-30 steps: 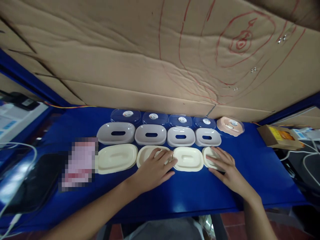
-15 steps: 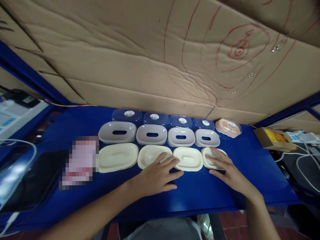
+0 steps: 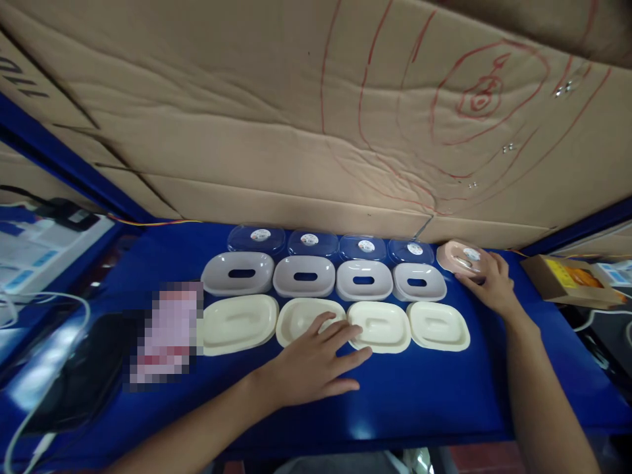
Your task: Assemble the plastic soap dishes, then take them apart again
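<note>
The right hand (image 3: 498, 288) is now curling around the pink box (image 3: 458, 259), one o'clock from the rightmost cream dish (image 3: 438, 327). The left hand (image 3: 312, 363) is staying spread.

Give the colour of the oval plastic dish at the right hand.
Peach-pink; the oval plastic dish shows best in the head view.

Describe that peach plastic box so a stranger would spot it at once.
Start at the brown cardboard wall behind the blue table. At its foot, right of four clear oval lids, sits the peach plastic box, right hand on its end. Its peach colour sets it apart from those see-through lids.
</note>
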### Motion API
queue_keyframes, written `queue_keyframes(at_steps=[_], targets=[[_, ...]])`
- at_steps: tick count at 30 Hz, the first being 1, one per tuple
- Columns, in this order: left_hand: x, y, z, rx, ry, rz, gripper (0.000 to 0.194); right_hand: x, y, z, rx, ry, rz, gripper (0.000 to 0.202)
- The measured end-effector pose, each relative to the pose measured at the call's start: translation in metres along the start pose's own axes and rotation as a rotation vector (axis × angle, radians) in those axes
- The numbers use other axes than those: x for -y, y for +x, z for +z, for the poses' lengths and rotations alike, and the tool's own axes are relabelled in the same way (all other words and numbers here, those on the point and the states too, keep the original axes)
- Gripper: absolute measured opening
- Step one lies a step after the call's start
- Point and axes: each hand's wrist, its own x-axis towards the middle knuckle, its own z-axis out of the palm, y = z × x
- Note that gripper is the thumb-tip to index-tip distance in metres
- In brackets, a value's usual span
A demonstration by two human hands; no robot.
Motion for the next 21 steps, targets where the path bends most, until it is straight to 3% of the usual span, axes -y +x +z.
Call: queue_keyframes(at_steps=[4, 7, 13, 17, 21], targets=[[-0.004, 0.0, -0.001, 0.028, -0.018, 0.018, 0.045, -0.006, -0.008, -0.005, 0.048, -0.042, 0.04, 0.101], [-0.005, -0.001, -0.002, 0.029, -0.036, 0.014, 0.046, -0.011, -0.003, 0.003, 0.056, 0.058, -0.053, 0.113], [-0.004, -0.003, -0.01, -0.043, -0.216, -0.017, 0.045, -0.01, 0.004, 0.006, -0.06, 0.125, -0.055, 0.114], [-0.005, -0.003, -0.011, -0.138, -0.624, -0.186, 0.074, 0.038, -0.015, -0.012, -0.123, 0.317, -0.207, 0.104], [-0.004, -0.001, -0.008, -0.372, -1.055, -0.373, 0.118, 0.123, -0.064, -0.023, 0.075, 0.547, -0.516, 0.1]])
